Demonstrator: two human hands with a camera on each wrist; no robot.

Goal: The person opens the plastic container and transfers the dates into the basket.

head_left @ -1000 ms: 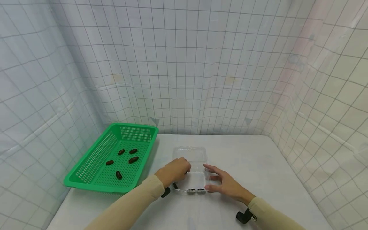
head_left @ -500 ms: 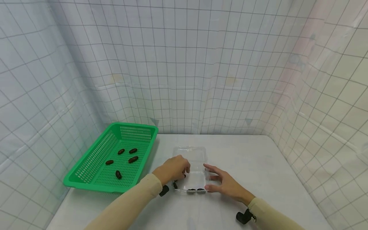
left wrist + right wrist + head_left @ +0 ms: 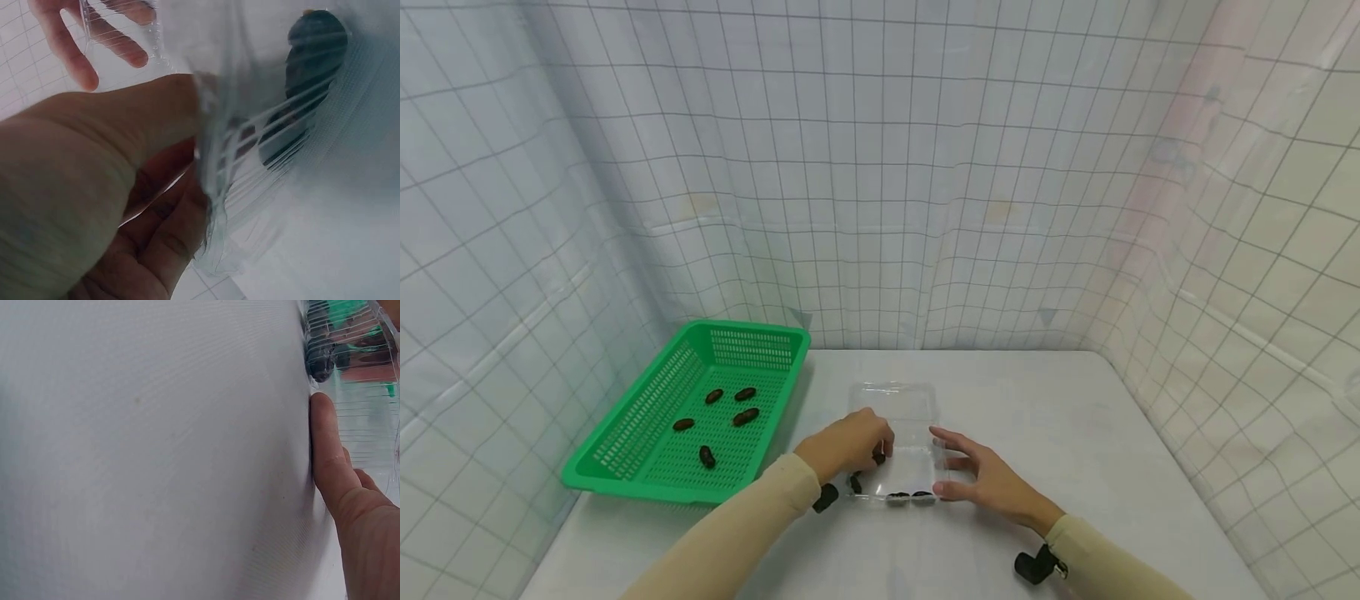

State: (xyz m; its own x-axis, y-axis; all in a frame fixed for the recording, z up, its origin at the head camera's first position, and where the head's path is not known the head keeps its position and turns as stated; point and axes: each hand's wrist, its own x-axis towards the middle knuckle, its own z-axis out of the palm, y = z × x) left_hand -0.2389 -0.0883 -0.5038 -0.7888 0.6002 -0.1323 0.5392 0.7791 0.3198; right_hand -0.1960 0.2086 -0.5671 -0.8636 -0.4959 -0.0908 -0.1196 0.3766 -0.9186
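Note:
A clear plastic clamshell box (image 3: 898,402) lies open at the middle of the white table. My left hand (image 3: 848,445) is over the box's left side with its fingers curled. A dark date (image 3: 878,457) sits right at the fingertips, and no view shows whether they grip it. Another date (image 3: 855,482) (image 3: 305,81) lies by the left wall, seen through the ribbed plastic (image 3: 250,156). Two more dates (image 3: 910,497) lie along the front wall. My right hand (image 3: 979,477) rests with straight fingers (image 3: 328,456) against the box's right wall (image 3: 369,425).
A green mesh basket (image 3: 625,485) stands at the left of the table with several dates (image 3: 745,416) in it. A gridded white curtain closes in the back and both sides. Bare tabletop (image 3: 1052,417) lies to the right of the box.
My left hand has drawn back slightly toward me, and the date at its fingertips shows more. The right hand and the box have stayed put.

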